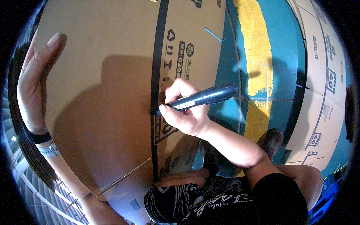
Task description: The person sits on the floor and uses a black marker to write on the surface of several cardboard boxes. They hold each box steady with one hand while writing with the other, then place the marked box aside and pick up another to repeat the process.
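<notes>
A large brown cardboard sheet (123, 41), apparently a flattened carton, spreads before me with a black printed stripe and symbols along its right part. My right hand (187, 112) grips a black marker pen (213, 94) between thumb and fingers. The pen slants down to the left, with its lower end by the black stripe; the tip itself is hidden behind my fingers. At the sheet's left edge my left hand (33, 86) holds on, thumb on the top face and the other fingers mostly out of sight behind the edge.
More printed cardboard (318, 82) lies on the right. Between runs a blue-green floor (285, 45) with a worn yellow stripe (257, 41). My shoe (273, 142) and bent legs are close at the lower right. Dark layered edges (14, 101) show beyond the left side.
</notes>
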